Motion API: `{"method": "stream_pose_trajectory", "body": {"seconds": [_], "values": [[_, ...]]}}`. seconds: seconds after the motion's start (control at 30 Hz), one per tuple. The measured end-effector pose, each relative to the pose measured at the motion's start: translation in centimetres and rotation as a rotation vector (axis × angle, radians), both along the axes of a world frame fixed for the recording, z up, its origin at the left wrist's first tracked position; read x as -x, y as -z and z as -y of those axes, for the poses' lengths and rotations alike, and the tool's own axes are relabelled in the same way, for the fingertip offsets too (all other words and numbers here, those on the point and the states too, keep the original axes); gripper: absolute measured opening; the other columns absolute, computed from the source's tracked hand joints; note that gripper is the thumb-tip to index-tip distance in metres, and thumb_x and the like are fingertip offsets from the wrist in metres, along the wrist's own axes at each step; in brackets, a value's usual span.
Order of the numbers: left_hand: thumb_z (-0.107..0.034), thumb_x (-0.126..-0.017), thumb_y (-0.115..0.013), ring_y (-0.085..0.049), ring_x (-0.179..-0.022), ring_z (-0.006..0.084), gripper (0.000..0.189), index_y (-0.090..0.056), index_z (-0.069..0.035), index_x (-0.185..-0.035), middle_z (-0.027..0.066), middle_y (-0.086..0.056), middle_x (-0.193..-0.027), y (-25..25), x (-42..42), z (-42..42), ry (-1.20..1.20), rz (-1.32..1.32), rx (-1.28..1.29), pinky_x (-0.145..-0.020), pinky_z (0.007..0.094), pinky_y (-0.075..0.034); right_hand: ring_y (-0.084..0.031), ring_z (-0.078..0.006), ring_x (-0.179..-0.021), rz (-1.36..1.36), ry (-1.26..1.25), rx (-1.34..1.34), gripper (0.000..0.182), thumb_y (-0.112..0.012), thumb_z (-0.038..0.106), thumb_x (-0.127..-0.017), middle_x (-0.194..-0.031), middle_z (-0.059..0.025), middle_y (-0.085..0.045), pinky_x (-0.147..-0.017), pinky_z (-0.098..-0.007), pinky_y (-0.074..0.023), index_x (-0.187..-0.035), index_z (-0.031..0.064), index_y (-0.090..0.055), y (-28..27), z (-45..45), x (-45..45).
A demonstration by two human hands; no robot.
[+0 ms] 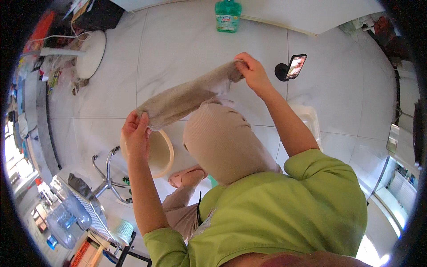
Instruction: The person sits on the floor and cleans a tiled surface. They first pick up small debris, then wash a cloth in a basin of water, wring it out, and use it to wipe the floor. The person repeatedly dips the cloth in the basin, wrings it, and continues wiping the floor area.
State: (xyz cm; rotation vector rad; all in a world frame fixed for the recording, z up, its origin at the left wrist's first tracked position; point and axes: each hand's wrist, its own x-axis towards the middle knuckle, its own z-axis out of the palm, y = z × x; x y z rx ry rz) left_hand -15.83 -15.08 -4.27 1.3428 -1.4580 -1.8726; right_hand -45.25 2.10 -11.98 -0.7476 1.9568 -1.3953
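Observation:
A damp-looking grey-brown cloth [186, 96] stretches slantwise between my two hands, above the tiled floor. My left hand [136, 128] pinches its lower left end, thumb on top. At the upper right end, my right hand [252, 71] grips the bunched edge, and a paler part of the cloth hangs beneath. Under my left hand stands a cream plastic bucket [169, 147], partly covered by the hand and cloth. My raised knee in beige ribbed fabric [220, 143] is just below the cloth's middle. The bucket's contents are hard to make out.
A phone [296, 66] on a round black stand is right of my right hand. A green bottle [228, 16] stands ahead by a white panel. A white tub [310, 121] is partly behind my right arm. Chrome chair legs [108, 180] and a white round base [95, 56] are leftward.

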Motion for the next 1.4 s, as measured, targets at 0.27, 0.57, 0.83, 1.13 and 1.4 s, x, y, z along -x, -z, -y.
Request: {"method": "stream_pose_trajectory", "body": {"seconds": [0.27,0.57,0.83,1.13,1.4], "values": [[-0.014,-0.086,-0.054,-0.057,-0.082,0.0144,0.028,-0.049,0.002,-0.109,0.0090,-0.058,-0.094,0.5,8.0,2.1,0.007,-0.135,-0.202,-0.070,0.0271,-0.048,-0.056,-0.0185,-0.074,0.698,0.588,0.375,0.019,-0.057,0.013,-0.082,-0.083,-0.0083,-0.059,-0.067,-0.0308,-0.0456,-0.093,-0.0021,-0.057,-2.1,-0.4,5.8],[-0.013,-0.087,-0.050,-0.055,-0.100,0.0289,0.043,-0.033,0.002,-0.124,0.0218,-0.050,-0.115,5.8,13.3,2.0,0.204,-0.112,-0.305,-0.084,0.0342,-0.048,-0.027,-0.0366,-0.125,-0.446,0.333,-0.516,0.082,-0.059,0.046,-0.074,-0.134,-0.0234,-0.030,-0.101,-0.0433,-0.0253,-0.132,-0.0017,-0.026,17.2,2.3,21.3],[-0.016,-0.085,-0.055,-0.057,-0.096,0.0244,0.047,-0.036,0.003,-0.124,0.0195,-0.053,-0.112,11.9,3.1,0.9,0.053,0.154,-0.458,-0.082,0.0311,-0.047,0.003,-0.0438,-0.130,-0.291,0.064,-1.006,0.091,-0.048,0.065,-0.071,-0.144,-0.0166,-0.001,-0.097,-0.0646,-0.0058,-0.140,0.0189,-0.009,21.4,6.9,12.8],[-0.016,-0.087,-0.053,-0.057,-0.095,0.0241,0.040,-0.041,0.002,-0.120,0.0175,-0.055,-0.109,11.2,-1.1,0.8,-0.049,0.291,-0.446,-0.078,0.0298,-0.048,0.014,-0.0447,-0.128,-0.198,0.083,-1.254,0.094,-0.037,0.071,-0.071,-0.145,-0.0078,0.013,-0.094,-0.0671,0.0027,-0.140,0.0205,0.002,23.5,1.8,22.9],[-0.014,-0.086,-0.054,-0.059,-0.090,0.0221,0.037,-0.044,0.005,-0.115,0.0169,-0.057,-0.104,11.6,1.1,-0.8,-0.034,0.257,-0.511,-0.078,0.0292,-0.048,0.004,-0.0435,-0.130,-0.576,-0.261,-1.063,0.074,-0.050,0.040,-0.080,-0.145,-0.0138,0.000,-0.096,-0.0663,-0.0053,-0.139,0.0200,-0.010,22.0,5.9,11.1]]}}
